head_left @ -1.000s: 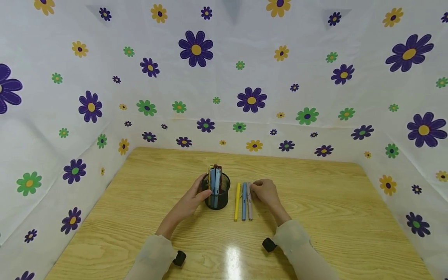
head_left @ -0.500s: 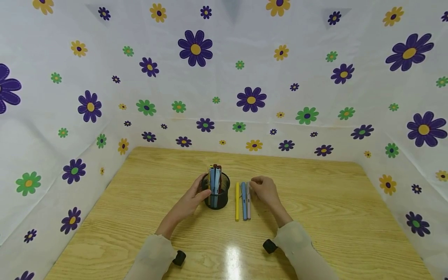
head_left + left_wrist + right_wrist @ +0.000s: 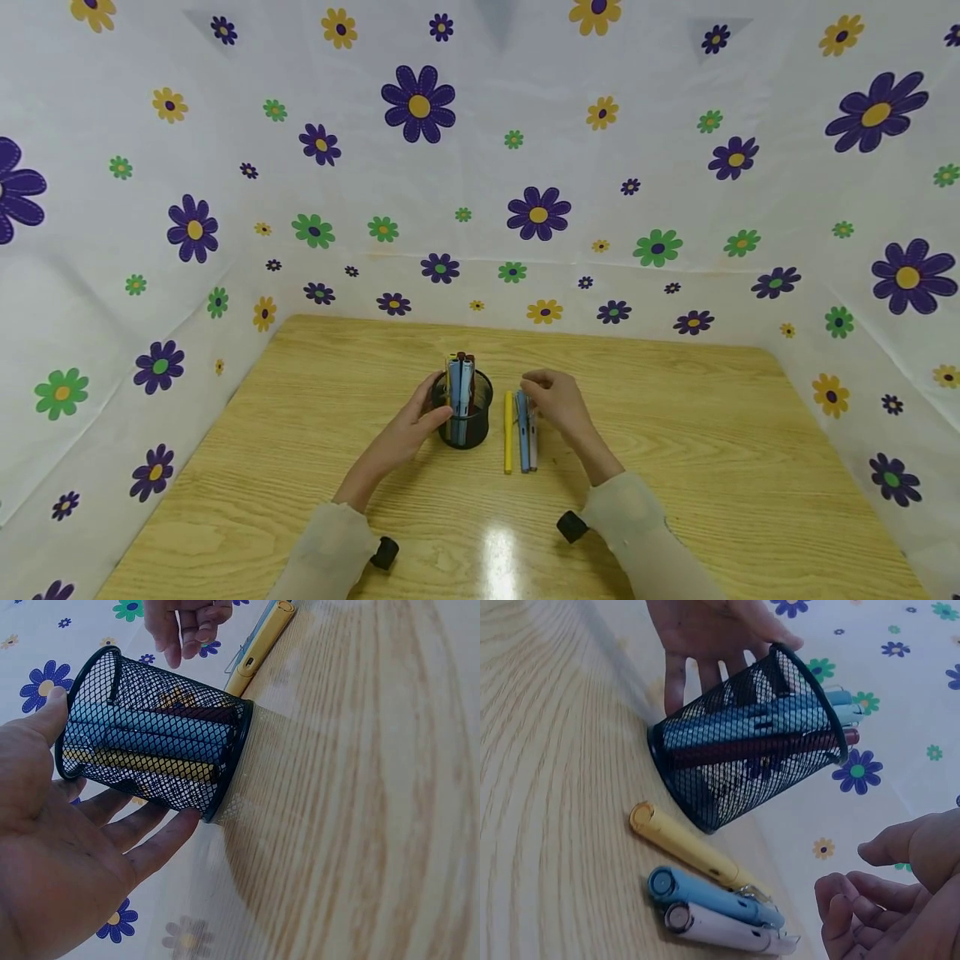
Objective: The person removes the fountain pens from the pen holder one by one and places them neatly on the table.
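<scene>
My left hand (image 3: 405,432) holds a black mesh pen holder (image 3: 474,433) from the left, thumb at the front and fingers round the far side. Inside it, several pens (image 3: 460,390) in blue, dark red and yellow stand upright. To its right lie three pens side by side: a yellow pen (image 3: 508,433), a blue pen (image 3: 523,437) and a pale lilac pen (image 3: 533,450). My right hand (image 3: 562,402) hovers over the far ends of the blue and lilac pens, hiding the lilac one's tip. Its loosely bent fingers (image 3: 870,889) hold nothing, and the thumb stands apart.
The wooden table (image 3: 675,450) reaches back to a white cloth (image 3: 480,167) printed with flowers, which also hangs on both sides. Each sleeve has a black wrist camera (image 3: 572,527) at its cuff.
The lilac pen has shifted left against the blue one. My right hand has then let go of it and moved left and away. The left hand and the pen holder have stayed put.
</scene>
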The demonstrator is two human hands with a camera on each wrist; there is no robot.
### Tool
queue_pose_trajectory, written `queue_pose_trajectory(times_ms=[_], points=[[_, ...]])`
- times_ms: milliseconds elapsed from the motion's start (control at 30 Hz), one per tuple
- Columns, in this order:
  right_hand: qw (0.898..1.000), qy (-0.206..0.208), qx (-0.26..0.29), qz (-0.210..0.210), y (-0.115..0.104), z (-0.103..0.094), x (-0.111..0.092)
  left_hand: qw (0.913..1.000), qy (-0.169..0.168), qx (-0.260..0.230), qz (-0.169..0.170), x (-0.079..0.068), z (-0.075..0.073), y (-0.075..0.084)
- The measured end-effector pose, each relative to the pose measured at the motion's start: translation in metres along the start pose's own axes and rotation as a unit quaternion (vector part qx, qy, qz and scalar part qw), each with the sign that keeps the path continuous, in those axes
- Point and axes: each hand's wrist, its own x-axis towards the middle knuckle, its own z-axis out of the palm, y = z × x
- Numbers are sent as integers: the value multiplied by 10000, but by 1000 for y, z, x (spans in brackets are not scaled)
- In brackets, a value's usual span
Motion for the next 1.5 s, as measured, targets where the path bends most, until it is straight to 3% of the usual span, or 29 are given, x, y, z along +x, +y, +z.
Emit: queue_pose_trajectory(times_ms=[633, 900, 1500], points=[[9954, -444, 351, -778, -25, 17, -1, 9998, 120, 121, -91, -1, 0, 1], [9954, -404, 399, -769, -31, 26, 4, 9999, 2, -115, 52, 0, 1, -1], [9941, -452, 142, -977, -33, 44, 20, 9999, -55, -60, 78, 0, 0, 0]])
